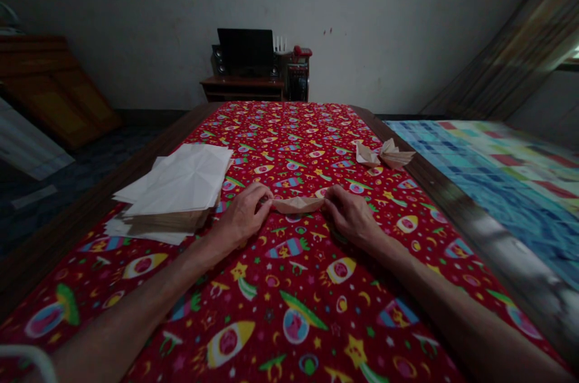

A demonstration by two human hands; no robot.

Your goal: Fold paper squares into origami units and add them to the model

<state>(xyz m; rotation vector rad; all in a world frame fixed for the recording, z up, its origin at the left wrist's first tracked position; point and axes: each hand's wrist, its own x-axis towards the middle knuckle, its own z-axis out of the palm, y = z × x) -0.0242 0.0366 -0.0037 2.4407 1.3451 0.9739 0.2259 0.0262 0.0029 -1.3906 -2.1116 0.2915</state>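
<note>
A narrow folded strip of tan paper [297,204] lies flat on the red rocket-patterned tablecloth [289,286], in the middle of the table. My left hand [243,214] pinches its left end with curled fingers. My right hand [349,214] presses and pinches its right end the same way. Both forearms rest on the cloth, coming in from the bottom corners.
A stack of white and tan paper sheets [178,190] sits left of my left hand. Two folded paper figures [383,155] lie at the far right near the table's wooden edge [452,202]. A bed with a blue patterned cover [497,178] is on the right; a desk with a monitor [246,60] stands against the far wall.
</note>
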